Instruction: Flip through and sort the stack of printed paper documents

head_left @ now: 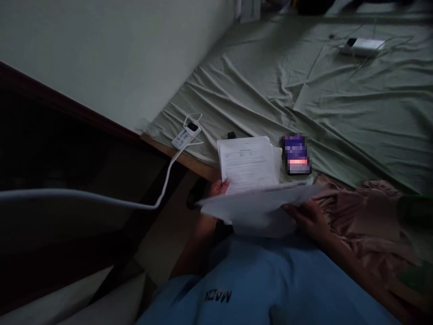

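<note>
Fingers of the left hand (219, 188) grip the stack (248, 164) by its left edge, thumb on top; those of the right hand (310, 217) pinch a blurred page (257, 207) at its right edge, over the stack's near end. Both are at the bed's (250, 97) near edge, left of the phone (297, 158). Each page should be light, floppy, easily creased; flat pinches along the margins would suit.

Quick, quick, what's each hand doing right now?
Left hand: closed, holding the flat stack of white printed paper sheets by its left edge.
Right hand: closed, holding the blurred, lifted white paper at its right side.
</note>
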The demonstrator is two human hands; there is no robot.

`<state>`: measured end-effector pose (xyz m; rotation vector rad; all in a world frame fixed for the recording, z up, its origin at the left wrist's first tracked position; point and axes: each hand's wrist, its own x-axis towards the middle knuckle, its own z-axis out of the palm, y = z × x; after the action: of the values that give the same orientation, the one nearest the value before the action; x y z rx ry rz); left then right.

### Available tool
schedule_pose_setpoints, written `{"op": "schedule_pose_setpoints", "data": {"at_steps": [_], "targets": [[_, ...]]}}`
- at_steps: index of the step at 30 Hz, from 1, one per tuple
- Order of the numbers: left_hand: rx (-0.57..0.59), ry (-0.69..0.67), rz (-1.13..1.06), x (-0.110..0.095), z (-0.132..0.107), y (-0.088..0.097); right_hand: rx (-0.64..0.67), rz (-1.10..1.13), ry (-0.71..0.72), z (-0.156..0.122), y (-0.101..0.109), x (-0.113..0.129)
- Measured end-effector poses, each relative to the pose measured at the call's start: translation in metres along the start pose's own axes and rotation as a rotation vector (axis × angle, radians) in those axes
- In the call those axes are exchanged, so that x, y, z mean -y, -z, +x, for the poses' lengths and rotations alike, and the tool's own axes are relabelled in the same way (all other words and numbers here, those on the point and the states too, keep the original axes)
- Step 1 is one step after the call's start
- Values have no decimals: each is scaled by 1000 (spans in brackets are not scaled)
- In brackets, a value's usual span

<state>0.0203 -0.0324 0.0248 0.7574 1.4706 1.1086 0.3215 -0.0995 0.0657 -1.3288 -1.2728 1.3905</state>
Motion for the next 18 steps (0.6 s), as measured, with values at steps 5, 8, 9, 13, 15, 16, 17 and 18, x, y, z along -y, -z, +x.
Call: {"op": "schedule_pose_setpoints", "data": {"at_steps": [5,8,9,13,15,16,17,18], "targets": [[62,13,-60,2,1,-8,343,86,432,11,4,15],[60,-3,-101,-1,-3,-11,380,13,503,17,2,12],[64,-1,-114,-4,-4,-12,374,-19,503,17,1,9],[94,18,-137,-13,-9,-12,312,-113,470,17,-2,-1],[106,27,-137,-15,-8,-10,277,-145,462,16,-2,-1],[114,31,-141,-15,-7,-9,260,-161,457,16,-2,-1],[123,34,-148,-14,-6,-8,245,-178,450,16,-3,1],[128,36,-154,-13,-5,-6,230,-196,437,16,-3,2]]}}
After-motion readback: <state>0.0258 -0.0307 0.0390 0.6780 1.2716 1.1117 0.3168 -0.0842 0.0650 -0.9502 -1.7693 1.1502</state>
